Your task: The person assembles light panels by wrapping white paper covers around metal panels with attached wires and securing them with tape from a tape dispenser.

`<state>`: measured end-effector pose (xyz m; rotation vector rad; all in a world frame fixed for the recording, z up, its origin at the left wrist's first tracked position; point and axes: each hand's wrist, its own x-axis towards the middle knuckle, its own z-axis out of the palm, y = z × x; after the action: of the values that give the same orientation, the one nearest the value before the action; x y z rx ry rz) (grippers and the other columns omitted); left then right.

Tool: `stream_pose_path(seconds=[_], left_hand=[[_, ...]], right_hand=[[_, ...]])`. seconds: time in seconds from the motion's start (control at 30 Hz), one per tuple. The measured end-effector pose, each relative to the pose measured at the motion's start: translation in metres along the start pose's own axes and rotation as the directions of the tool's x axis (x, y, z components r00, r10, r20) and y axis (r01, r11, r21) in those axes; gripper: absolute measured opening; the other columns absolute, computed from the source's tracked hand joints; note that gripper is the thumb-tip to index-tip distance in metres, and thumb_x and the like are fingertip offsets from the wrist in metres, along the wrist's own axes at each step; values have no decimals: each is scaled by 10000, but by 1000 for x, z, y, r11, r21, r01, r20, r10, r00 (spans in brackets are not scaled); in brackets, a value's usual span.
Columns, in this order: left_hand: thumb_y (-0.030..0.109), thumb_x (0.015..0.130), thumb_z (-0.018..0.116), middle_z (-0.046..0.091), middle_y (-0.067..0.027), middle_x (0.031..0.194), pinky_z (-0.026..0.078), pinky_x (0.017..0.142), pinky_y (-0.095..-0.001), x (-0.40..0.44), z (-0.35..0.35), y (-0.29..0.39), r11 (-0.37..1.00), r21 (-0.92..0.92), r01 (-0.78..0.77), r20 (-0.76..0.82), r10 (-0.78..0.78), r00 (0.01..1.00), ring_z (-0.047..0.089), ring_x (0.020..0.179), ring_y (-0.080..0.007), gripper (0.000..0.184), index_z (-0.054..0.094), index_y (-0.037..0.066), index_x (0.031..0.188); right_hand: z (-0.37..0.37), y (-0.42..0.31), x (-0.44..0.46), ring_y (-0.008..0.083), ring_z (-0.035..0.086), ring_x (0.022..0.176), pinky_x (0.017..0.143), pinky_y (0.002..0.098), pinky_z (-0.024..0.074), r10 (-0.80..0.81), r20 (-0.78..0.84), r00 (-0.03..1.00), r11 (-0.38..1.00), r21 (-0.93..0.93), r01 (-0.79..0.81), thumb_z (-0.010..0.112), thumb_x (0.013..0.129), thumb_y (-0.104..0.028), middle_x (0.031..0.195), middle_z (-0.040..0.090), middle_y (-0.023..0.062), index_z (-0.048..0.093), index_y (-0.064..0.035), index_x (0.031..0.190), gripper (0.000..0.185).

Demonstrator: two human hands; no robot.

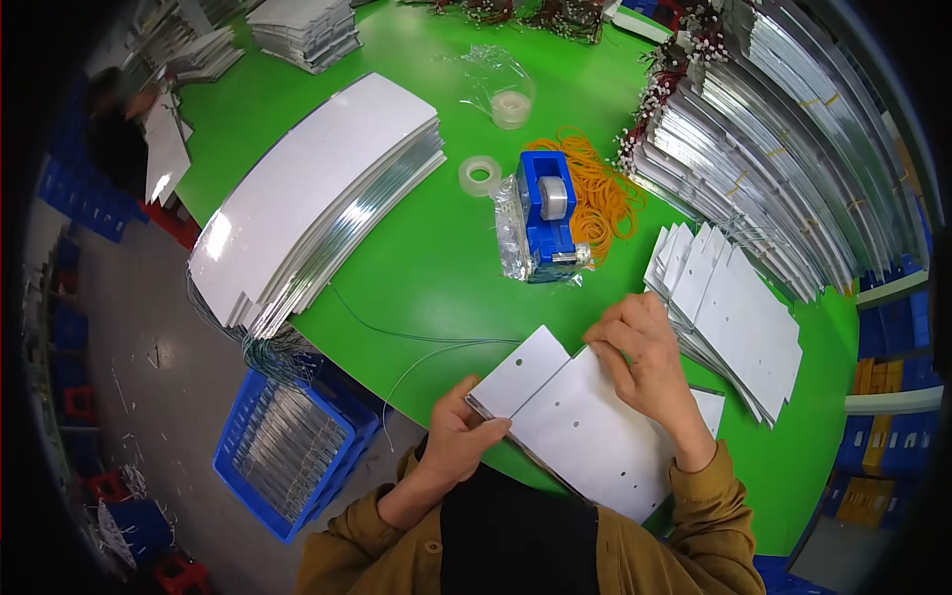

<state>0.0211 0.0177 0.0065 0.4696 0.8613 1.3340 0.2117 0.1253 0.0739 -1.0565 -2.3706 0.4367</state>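
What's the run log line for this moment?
left hand: gripping white panel | right hand: at panel's edge | tape dispenser: on table

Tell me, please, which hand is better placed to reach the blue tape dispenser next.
Probably the right hand: at the upper edge of the white panel, it is nearer the blue tape dispenser. The left hand is farther off and grips the panel's left end, so could steady it.

One left hand [459,438], one right hand [645,352], one table [436,268], one tape dispenser [547,233], three tape rolls [511,115], one co-worker [114,144] in sight
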Motion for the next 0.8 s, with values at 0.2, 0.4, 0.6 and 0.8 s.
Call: stream_pose_path(seconds=[0.2, 0.4, 0.6, 0.8], left_hand=[[-56, 742, 552, 606, -73, 829, 416, 617, -186, 2, 12, 7, 991, 130, 20, -109, -5, 994, 517, 691, -98, 272, 571, -57, 1013], [-36, 752, 551, 600, -73, 821, 413, 613, -187, 5, 0, -2, 981, 190, 41, -82, -25, 996, 503, 672, -103, 307, 557, -69, 1057], [-94, 721, 516, 595, -161, 954, 449, 754, -276, 5, -2, -2, 972, 219, 90, -79, -74, 994, 554, 792, -201, 411, 498, -87, 1131], [-95, 722, 510, 599, -160, 958, 452, 759, -278, 5, -1, -3, 976, 207, 62, -67, -49, 997, 559, 797, -203, 417, 498, -86, 1138]], right_hand=[[9, 9, 20, 210, 468, 708, 661, 259, 391, 34, -220, 975, 992, 130, -5, 580, 710, 25, 762, 517, 56, 622, -24, 835, 140], [11, 25, 61, 116, 457, 623, 564, 212, 368, 414, -163, 895, 833, 465, -300, 618, 743, -28, 730, 546, 47, 625, 12, 792, 63], [26, 41, 73, 71, 408, 591, 543, 192, 339, 513, 111, 851, 592, 673, -444, 629, 758, -63, 633, 498, -2, 614, 17, 741, 83], [21, 24, 67, 64, 381, 571, 536, 191, 325, 542, 7, 840, 611, 683, -400, 616, 764, -65, 585, 455, -28, 591, 7, 701, 99]])
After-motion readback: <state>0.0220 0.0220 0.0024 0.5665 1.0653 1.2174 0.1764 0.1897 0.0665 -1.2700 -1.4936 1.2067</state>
